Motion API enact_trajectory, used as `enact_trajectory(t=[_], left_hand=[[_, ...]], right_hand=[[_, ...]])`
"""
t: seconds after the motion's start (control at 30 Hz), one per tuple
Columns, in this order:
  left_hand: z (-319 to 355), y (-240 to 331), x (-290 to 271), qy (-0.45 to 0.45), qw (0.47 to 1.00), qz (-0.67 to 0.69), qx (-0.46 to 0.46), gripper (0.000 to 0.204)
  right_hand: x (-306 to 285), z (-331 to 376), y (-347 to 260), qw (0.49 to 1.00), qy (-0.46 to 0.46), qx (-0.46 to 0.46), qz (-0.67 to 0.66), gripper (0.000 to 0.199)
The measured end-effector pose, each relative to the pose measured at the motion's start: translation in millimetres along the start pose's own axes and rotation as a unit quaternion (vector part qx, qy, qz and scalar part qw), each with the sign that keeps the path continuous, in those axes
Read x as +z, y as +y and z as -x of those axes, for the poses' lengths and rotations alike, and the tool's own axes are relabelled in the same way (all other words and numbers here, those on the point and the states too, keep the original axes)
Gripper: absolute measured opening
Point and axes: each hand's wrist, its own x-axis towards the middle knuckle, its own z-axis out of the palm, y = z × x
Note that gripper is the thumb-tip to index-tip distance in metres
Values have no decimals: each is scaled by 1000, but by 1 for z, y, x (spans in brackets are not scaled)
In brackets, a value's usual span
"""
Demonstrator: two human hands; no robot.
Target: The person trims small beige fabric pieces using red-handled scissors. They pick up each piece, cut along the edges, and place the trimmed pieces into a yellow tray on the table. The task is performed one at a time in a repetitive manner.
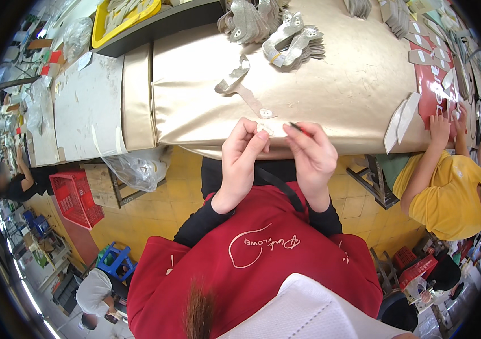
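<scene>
Left hand (239,156) pinches a pale piece (264,130), right hand (315,152) a red-black tool (301,129), long axis slanting up-left.

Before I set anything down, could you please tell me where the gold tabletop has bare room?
Two patches of gold cover look bare: one between the left seam and the silvery strap, another between that strap and the white strips. The far side is crowded with silvery stacks, and the right end with the red sheet and cut pieces.

Looks like a factory workshop, with bundled silvery cut pieces (307,48) beyond the fingers (251,148) and a co-worker (446,195) to their right.
</scene>
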Motion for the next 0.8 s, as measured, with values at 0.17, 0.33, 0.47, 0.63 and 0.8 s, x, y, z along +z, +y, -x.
enact_trajectory(t=[0.17,0.33,0.47,0.63,0.8], left_hand=[[2,1,0,-2,1000,-15,4,9],[1,0,-5,-50,995,-88,19,10],[1,-3,-6,-65,990,-117,31,12],[3,-5,-5,-61,993,-102,11,12],[0,-5,-8,-72,984,-156,55,14]], right_hand=[[-10,-6,-3,995,-26,44,-82,28],[-16,-6,-9,982,-98,87,-132,29],[-15,-7,-11,981,-107,84,-136,29],[-20,-7,-16,978,-126,99,-136,31],[-21,-6,-13,977,-147,100,-115,31]])
